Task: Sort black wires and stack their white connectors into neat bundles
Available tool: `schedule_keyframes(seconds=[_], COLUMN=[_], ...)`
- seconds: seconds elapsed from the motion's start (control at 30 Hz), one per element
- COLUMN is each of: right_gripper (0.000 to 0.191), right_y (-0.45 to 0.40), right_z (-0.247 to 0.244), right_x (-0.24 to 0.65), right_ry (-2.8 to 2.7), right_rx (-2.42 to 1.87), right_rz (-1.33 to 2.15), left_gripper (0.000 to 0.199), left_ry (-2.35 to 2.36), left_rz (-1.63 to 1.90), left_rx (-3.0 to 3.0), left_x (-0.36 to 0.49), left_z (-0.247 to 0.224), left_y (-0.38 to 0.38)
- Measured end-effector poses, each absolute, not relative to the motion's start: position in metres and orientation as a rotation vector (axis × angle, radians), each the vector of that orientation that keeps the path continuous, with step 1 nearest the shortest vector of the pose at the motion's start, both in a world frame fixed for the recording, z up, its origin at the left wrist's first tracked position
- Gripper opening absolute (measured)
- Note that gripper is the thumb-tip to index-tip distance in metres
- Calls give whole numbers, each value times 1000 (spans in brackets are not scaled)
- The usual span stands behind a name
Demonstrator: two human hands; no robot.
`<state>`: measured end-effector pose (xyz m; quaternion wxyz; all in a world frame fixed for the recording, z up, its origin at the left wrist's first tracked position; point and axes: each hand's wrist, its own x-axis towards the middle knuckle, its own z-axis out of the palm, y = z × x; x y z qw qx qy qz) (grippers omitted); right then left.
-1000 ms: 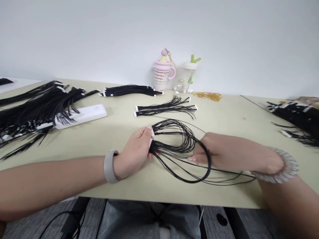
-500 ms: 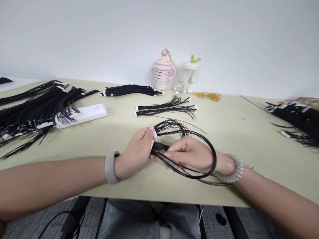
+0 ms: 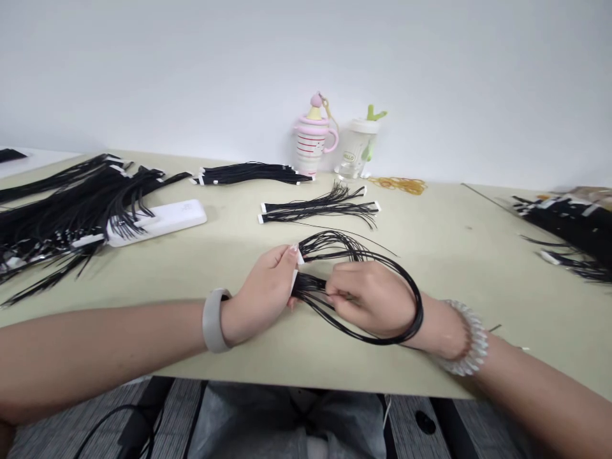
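My left hand point(image 3: 268, 287) is closed on the white connector ends of a black wire harness point(image 3: 335, 239), near the front of the table. Two white connectors point(image 3: 294, 279) stick out past the fingers, one above the other. From them the thin black wires bend round to the right in a large loop. My right hand point(image 3: 370, 299) reaches through this loop, fingers curled tight around a bunch of the wires close to the lower connector. The loop lies over the back of that hand. What the right fingertips press on is partly hidden.
Two loose wire bundles point(image 3: 318, 209) lie behind my hands, with a neat bundle point(image 3: 248, 173) farther back. A pink-lidded cup point(image 3: 310, 143), a clear bottle point(image 3: 357, 150) and yellow rubber bands point(image 3: 399, 185) line the wall. Wire piles flank both sides; a white case point(image 3: 176, 217) sits left.
My right hand has curled from a flatter pinch into a tighter grip, and its wrist has turned and shifted slightly right. The left hand holds nearly still.
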<state>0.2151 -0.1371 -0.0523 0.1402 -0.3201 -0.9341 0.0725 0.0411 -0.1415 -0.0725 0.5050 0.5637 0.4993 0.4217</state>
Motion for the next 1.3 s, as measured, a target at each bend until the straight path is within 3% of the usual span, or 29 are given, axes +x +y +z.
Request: schedule_keyframes(seconds=[0.1,0.23,0.37,0.53,0.7,0.8,0.93,1.3], right_gripper=[19,8,9,16,30,9,16,14], right_y=[-130,-112,-90,-84,-108,-122,-129,-129], right_z=[-34,-12,-9,-10,-14,-21,-31,-38], right_x=[235,267,284,280,259,244,231,226], right_ry=[-2749,-2118,-1340,-1031,-1434,-1883,-2287,-2378], right_rx=[-1084,-1423,-1050,-859,-951,-1118,-1119,-958], right_rz=[433,431,677,943,870,691,380,87], left_gripper=[33,33,34,35,36,37,37,37], left_ry=[1232,1236,1212,1174,1150,1116,1140,1152], left_rz=[1014,1015,992,952,991,961,945,954], left_rx=[1329,1303,1286,1341,1416,1418,1442,1522], left_x=[42,44,43,40,39,38,38,38], left_z=[-71,-71,-72,-73,-74,-75,-74,-72], left_y=[-142,-142,-143,-144,-145,-145,-145,-146])
